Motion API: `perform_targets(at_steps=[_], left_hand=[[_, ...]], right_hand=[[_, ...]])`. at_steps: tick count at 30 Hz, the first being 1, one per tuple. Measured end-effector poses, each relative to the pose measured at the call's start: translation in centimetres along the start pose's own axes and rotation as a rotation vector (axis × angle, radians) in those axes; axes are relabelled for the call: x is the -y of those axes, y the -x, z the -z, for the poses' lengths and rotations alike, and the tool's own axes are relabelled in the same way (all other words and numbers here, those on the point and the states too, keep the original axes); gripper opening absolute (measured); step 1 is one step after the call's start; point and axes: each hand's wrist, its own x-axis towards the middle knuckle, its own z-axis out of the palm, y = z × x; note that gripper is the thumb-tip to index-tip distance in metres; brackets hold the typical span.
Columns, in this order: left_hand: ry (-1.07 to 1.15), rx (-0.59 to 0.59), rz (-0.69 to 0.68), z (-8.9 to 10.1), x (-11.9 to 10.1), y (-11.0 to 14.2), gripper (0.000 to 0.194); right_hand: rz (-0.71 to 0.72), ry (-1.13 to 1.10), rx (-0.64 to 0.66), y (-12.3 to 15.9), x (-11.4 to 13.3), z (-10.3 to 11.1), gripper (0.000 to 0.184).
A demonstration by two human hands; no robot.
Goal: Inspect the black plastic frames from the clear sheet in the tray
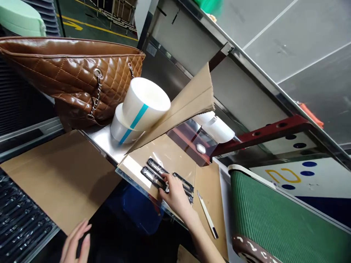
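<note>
My right hand (175,193) rests on several long, narrow black parts (153,171) that lie side by side on a clear sheet (167,153) over cardboard. Its fingers curl over the parts' right ends and press on them. My left hand (75,244) is low at the bottom left, fingers stretched out and together, holding nothing, beside the edge of a large flat cardboard sheet (60,175).
A white utility knife (207,215) lies right of my right hand. Two white tape rolls with blue stripes (139,109) and a brown quilted handbag (71,76) sit behind. A raised cardboard flap (189,98), a green conveyor belt (274,219) and black trays (19,219) surround the spot.
</note>
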Motion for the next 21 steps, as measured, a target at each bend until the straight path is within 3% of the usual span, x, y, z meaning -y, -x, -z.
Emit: perform_targets(at_steps=[2, 6, 9, 13, 17, 21], left_hand=[[0.182, 0.123, 0.185, -2.5, -3.1, -0.1, 0.036], [0.422, 0.307, 0.345, -6.4, -8.5, -0.7, 0.046], [0.637, 0.308, 0.454, -7.8, -10.9, -1.0, 0.056], [0.823, 0.192, 0.603, -6.8, -11.3, -0.6, 0.059], [0.906, 0.061, 0.725, -4.0, -10.1, 0.2, 0.057], [0.962, -0.073, 0.765, -1.3, -9.0, 0.2, 0.055]], right_hand=[[-0.054, -0.140, 0.089, 0.3, 0.6, 0.5, 0.038], [-0.134, -0.590, 0.296, 2.3, 2.0, 0.0, 0.030], [-0.170, -0.861, 0.361, 4.7, 3.2, -2.2, 0.028], [-0.217, -0.972, 0.396, 7.3, 5.3, -6.2, 0.026], [-0.209, -0.818, 0.394, 8.7, 7.4, -9.6, 0.028], [-0.181, -0.651, 0.421, 9.2, 9.4, -11.7, 0.028]])
